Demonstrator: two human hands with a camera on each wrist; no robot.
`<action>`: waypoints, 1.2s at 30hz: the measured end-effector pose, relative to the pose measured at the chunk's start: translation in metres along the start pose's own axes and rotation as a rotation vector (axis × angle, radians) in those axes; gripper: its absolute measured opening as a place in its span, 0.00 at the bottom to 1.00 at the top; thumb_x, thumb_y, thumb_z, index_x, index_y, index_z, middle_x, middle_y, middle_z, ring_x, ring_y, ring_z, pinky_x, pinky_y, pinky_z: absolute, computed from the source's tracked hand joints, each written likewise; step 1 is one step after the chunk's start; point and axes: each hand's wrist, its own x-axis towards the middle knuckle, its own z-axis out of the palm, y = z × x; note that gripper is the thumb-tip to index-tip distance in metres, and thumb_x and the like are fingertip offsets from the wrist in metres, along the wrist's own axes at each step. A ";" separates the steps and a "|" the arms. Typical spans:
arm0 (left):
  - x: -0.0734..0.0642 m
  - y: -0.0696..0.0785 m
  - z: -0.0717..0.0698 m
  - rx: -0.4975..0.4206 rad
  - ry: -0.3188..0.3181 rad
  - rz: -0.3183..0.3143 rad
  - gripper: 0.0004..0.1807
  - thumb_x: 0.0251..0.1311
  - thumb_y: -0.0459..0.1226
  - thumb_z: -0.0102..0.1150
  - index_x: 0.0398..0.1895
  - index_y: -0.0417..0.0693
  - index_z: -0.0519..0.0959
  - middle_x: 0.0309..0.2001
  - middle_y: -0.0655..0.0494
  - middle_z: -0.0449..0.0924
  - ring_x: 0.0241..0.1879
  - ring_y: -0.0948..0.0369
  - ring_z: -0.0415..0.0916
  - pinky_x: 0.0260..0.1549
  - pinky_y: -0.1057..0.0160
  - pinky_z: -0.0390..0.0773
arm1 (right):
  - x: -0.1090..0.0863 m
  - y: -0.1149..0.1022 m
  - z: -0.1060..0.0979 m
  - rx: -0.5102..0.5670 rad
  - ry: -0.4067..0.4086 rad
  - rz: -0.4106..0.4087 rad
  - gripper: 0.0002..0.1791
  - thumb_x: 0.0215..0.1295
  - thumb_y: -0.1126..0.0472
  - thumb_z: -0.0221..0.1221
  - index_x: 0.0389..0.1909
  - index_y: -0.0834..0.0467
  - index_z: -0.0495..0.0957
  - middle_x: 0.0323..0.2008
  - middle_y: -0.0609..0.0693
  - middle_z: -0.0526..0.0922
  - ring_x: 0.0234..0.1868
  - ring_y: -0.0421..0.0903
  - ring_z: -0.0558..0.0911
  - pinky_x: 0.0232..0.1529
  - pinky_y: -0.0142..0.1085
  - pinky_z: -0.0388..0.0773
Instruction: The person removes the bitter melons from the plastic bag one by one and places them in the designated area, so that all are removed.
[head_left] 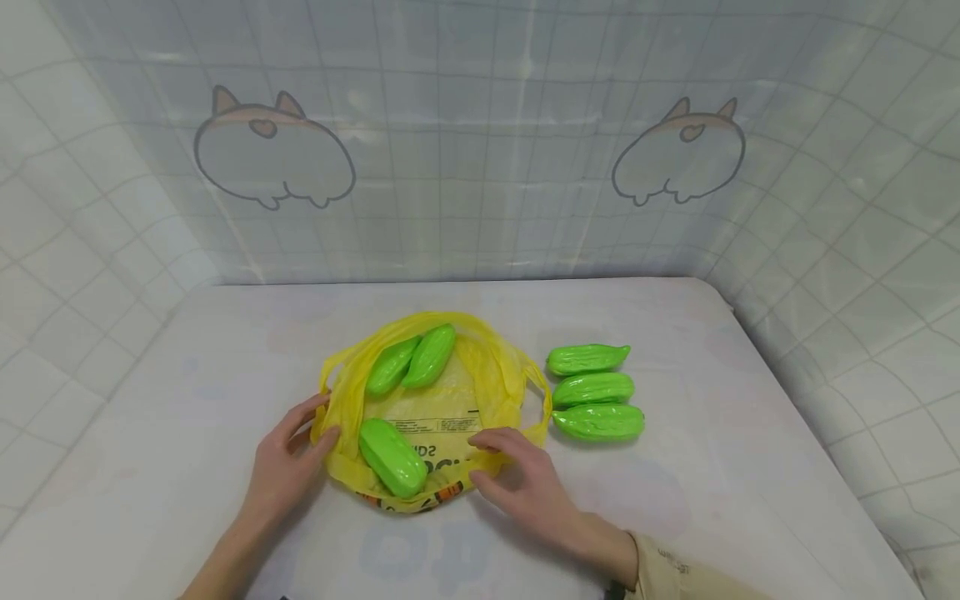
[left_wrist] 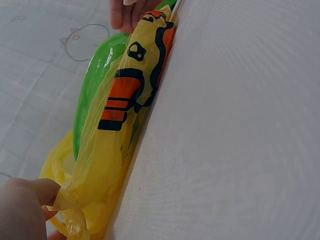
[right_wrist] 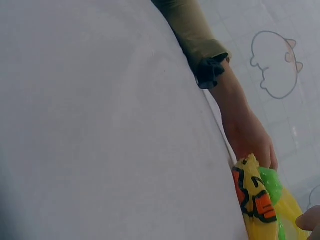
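Observation:
A yellow plastic bag (head_left: pixel 491 367) lies on the table with its mouth spread wide and dark print inside. Three glossy green ridged gourds sit in it: a front gourd (head_left: pixel 392 458) near the near rim, and two at the back, a left gourd (head_left: pixel 390 367) and a right gourd (head_left: pixel 431 357). My left hand (head_left: pixel 288 454) pinches the bag's left edge between thumb and fingers, its plastic bunched in the left wrist view. At the front right rim, my right hand (head_left: pixel 525 483) hovers with thumb and fingers spread apart, fingertips over the bag's opening.
Right of the bag, three more green gourds lie in a stacked row: a far gourd (head_left: pixel 588 358), a middle gourd (head_left: pixel 593 389) and a near gourd (head_left: pixel 600 422). The bag's right handle loop (head_left: pixel 545 400) reaches the nearest ones. A tiled-pattern curtain (head_left: pixel 480 167) stands behind the white table (head_left: pixel 712 500).

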 end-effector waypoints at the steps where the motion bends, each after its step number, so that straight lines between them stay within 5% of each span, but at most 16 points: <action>1: 0.000 0.000 0.000 0.003 0.000 -0.002 0.26 0.69 0.42 0.60 0.68 0.46 0.71 0.69 0.46 0.70 0.64 0.47 0.69 0.49 0.92 0.62 | 0.001 -0.001 0.002 0.003 -0.012 0.011 0.21 0.60 0.64 0.67 0.56 0.58 0.79 0.52 0.50 0.83 0.52 0.45 0.82 0.56 0.36 0.80; 15: -0.001 -0.001 -0.001 0.009 -0.007 -0.006 0.26 0.70 0.43 0.59 0.68 0.44 0.71 0.67 0.44 0.72 0.65 0.47 0.70 0.50 0.92 0.61 | 0.013 -0.014 0.026 -0.012 -0.098 0.106 0.20 0.64 0.58 0.66 0.55 0.59 0.80 0.55 0.47 0.82 0.58 0.44 0.80 0.61 0.38 0.77; 36: 0.000 -0.003 0.000 0.015 -0.008 -0.019 0.27 0.70 0.45 0.59 0.68 0.46 0.71 0.67 0.45 0.72 0.64 0.47 0.71 0.49 0.92 0.61 | 0.026 -0.027 0.051 -0.112 -0.189 0.187 0.28 0.61 0.42 0.67 0.57 0.51 0.76 0.54 0.44 0.80 0.54 0.39 0.78 0.56 0.33 0.78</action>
